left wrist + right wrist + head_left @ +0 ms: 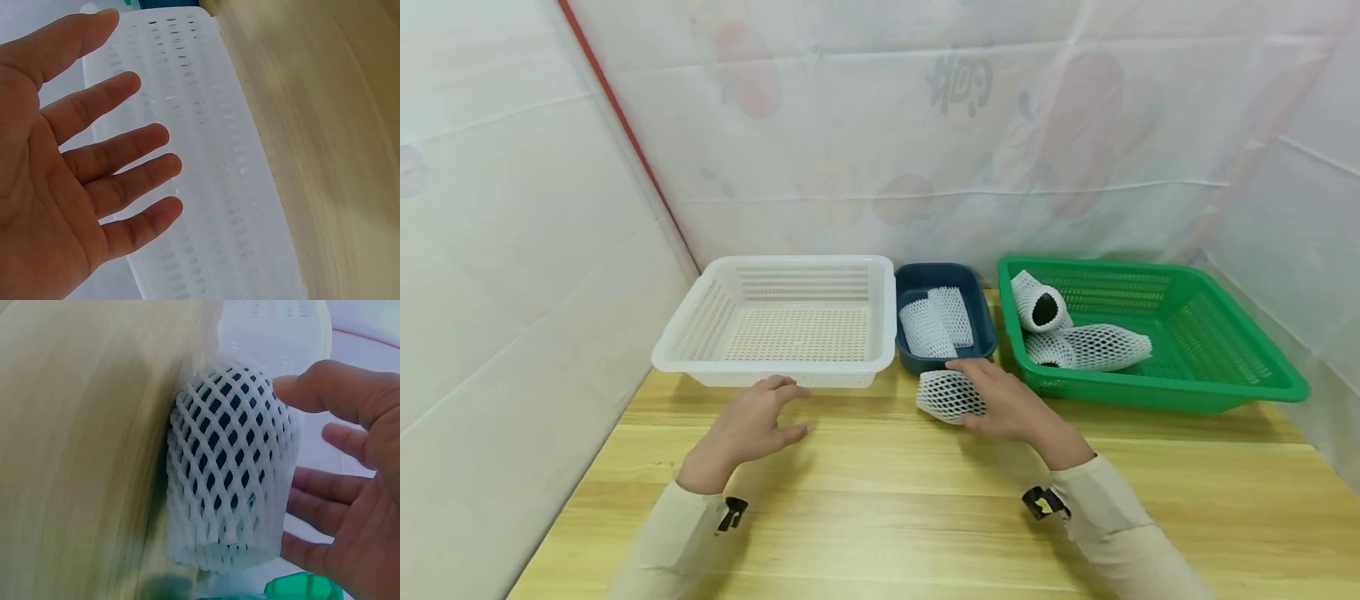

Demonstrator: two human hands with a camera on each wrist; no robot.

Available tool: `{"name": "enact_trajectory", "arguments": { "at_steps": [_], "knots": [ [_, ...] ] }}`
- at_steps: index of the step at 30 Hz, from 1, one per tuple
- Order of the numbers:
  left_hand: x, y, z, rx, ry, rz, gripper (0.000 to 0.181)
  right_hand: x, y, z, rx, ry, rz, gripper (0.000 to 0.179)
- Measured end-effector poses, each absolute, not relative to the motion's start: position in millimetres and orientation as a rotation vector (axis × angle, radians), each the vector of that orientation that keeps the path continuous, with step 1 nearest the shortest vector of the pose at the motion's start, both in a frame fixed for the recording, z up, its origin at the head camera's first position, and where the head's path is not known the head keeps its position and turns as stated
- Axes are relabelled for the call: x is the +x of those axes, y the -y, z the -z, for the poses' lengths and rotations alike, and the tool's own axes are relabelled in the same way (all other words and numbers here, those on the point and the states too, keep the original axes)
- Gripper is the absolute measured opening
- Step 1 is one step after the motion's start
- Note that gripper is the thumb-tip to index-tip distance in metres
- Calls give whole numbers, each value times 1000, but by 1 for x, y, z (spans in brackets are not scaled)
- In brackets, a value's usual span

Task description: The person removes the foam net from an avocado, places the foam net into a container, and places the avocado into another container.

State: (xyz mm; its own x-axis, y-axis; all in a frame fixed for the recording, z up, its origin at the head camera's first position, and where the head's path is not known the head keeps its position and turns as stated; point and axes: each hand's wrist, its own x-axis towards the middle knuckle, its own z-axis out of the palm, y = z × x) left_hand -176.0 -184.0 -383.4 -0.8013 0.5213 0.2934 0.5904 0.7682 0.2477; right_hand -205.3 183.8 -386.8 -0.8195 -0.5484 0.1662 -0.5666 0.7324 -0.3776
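Since the blue tray (913, 362) is sitting mid-row, I'm using it as reference. Left of the tray, the white basket (767, 367) is standing just beside it, long side facing the person — probably for easy reach across its full width. Left of the tray and nearer the person, the left hand (747, 429) is hanging in front of that basket, fingers spread, gripping nothing; it's likely leaving the work to the other hand.

Inside the tray, two white foam nets (927, 327) are lying partly overlapped. No dark filling is showing, so I'm reading them as loose sleeves being stored centrally for either hand.

Just in front of the tray, the netted dark item (943, 396) is lying sideways; whether it's touching the wooden table (865, 517), I can't tell. Its net is extending past the dark part at one end, so the sleeve is probably running long. From its right, the right hand (1003, 404) is holding it, thumb on one side, fingers on the other — apparently lightly, as foam is likely squashing easily.

Right of the tray, the green basket (1165, 392) is holding netted pieces (1105, 346), bunching at the tray-side end, presumably the shortest reach.
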Motion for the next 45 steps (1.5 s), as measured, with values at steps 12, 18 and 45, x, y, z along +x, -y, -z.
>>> {"name": "enact_trajectory", "arguments": {
  "at_steps": [12, 18, 45],
  "knots": [
    [-182, 154, 397, -963, 2784, 591, 45, -199, -195, 391, 813, 2952, -647, 68],
    [-188, 143, 401, -993, 2795, 625, 47, -197, -203, 393, 788, 2934, -693, 70],
    [-202, 96, 411, -1113, 2853, 668, 50, -193, -226, 407, 737, 2935, -732, 63]
  ]
}}
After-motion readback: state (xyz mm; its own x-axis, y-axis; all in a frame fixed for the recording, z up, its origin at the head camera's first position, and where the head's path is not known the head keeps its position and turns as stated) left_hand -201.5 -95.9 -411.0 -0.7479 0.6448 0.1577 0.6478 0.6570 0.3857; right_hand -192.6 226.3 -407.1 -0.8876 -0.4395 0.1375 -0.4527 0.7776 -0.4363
